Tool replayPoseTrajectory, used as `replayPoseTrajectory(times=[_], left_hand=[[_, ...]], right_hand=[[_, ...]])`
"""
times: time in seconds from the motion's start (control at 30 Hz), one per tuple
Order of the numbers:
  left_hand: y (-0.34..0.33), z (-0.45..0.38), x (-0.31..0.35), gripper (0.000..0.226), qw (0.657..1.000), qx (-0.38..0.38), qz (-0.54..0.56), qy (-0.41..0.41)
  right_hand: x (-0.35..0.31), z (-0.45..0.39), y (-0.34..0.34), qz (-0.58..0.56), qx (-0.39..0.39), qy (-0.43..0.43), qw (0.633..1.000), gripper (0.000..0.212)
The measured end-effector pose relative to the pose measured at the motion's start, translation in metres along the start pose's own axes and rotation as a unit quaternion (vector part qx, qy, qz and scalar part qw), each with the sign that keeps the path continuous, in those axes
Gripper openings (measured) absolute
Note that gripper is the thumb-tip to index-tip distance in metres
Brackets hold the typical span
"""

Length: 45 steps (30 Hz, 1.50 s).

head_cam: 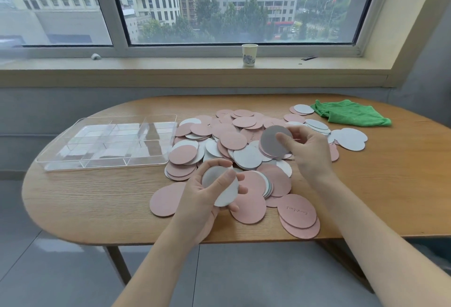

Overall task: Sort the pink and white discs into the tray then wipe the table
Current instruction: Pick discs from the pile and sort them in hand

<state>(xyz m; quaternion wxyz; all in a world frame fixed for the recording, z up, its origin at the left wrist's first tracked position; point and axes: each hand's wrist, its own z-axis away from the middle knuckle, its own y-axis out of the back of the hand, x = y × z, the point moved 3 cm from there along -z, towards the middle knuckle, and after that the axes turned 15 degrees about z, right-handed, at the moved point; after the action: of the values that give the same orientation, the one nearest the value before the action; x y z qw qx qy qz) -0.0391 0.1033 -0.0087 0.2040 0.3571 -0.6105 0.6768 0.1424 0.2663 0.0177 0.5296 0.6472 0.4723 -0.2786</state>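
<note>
A small stack of white discs (223,186) is being gripped in the left hand (203,199), thumb laid across the top face and fingers curled under the far edge; the stack is being held just above the near edge of the pile w/ pink discs under it. A second stack, grey face up (272,141), is being pinched by the right hand (307,150) – thumb on top near the disc's right rim, fingers wrapped behind, pink edges showing at the bottom of the stack. It is being held over the centre of the pile of pink and white discs (234,140), which is lying spread across the wooden table (97,199). The clear compartment tray (109,140) is sitting to the left of the pile, its right wall touching the nearest discs. A green cloth (349,115) is lying crumpled at the far right, well apart from both hands. A paper cup (249,54) is standing on the window sill behind.
</note>
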Motion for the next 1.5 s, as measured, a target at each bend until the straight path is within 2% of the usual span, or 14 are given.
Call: replayPoseTrajectory(times=[0.1, 0.27, 0.33, 0.43, 0.53, 0.63, 0.7, 0.8, 1.0, 1.13, 1.2, 1.27, 1.4, 1.5], left_hand=[[-0.001, 0.0, 0.001, 0.039, 1.0, 0.0, 0.003, -0.008], [-0.003, 0.001, 0.001, 0.059, 1.0, 0.009, 0.016, -0.017], [-0.001, 0.001, 0.0, 0.045, 1.0, 0.012, 0.013, -0.018], [0.0, 0.001, -0.002, 0.025, 1.0, -0.008, -0.002, -0.012], [0.002, 0.001, -0.003, 0.032, 0.999, -0.033, -0.003, 0.011], [0.005, 0.0, 0.0, 0.039, 0.999, -0.033, 0.02, 0.019], [0.007, 0.0, 0.002, 0.038, 0.999, -0.025, 0.034, 0.027], [0.009, -0.001, 0.002, 0.033, 0.998, -0.025, 0.048, 0.033], [0.011, -0.003, 0.001, 0.034, 0.999, -0.018, 0.035, 0.028], [0.01, -0.003, 0.001, 0.034, 0.999, -0.018, 0.036, 0.027], [0.009, -0.003, 0.002, 0.032, 0.999, -0.015, 0.039, 0.024], [0.007, -0.001, 0.001, 0.028, 0.999, -0.009, 0.036, 0.018], [0.005, 0.001, 0.002, 0.023, 1.0, 0.012, 0.029, 0.004], [0.003, 0.003, 0.003, 0.022, 0.999, 0.031, 0.029, -0.005]], right_hand=[[-0.022, 0.03, -0.004, -0.13, -0.082, -0.027, 0.988, 0.023], [-0.041, 0.062, -0.029, -0.09, -0.177, 0.004, 0.98, 0.015], [-0.039, 0.069, -0.041, -0.057, -0.199, 0.009, 0.978, 0.017], [-0.037, 0.072, -0.048, 0.031, -0.177, 0.047, 0.983, 0.014], [-0.039, 0.071, -0.049, 0.046, -0.183, 0.05, 0.981, 0.016], [-0.038, 0.058, -0.044, 0.064, -0.191, 0.031, 0.979, 0.031], [-0.032, 0.041, -0.038, 0.095, -0.147, 0.043, 0.984, 0.031], [-0.024, 0.02, -0.034, 0.189, -0.091, 0.083, 0.974, 0.02], [-0.017, -0.002, -0.054, 0.325, -0.162, 0.108, 0.925, 0.065], [-0.015, -0.007, -0.058, 0.331, -0.169, 0.1, 0.923, 0.073], [-0.014, -0.007, -0.057, 0.326, -0.162, 0.096, 0.926, 0.07], [-0.013, -0.006, -0.055, 0.297, -0.138, 0.098, 0.94, 0.056], [-0.011, -0.004, -0.045, 0.17, -0.115, 0.068, 0.976, 0.017], [-0.013, -0.002, -0.034, 0.066, -0.115, 0.036, 0.991, 0.009]])
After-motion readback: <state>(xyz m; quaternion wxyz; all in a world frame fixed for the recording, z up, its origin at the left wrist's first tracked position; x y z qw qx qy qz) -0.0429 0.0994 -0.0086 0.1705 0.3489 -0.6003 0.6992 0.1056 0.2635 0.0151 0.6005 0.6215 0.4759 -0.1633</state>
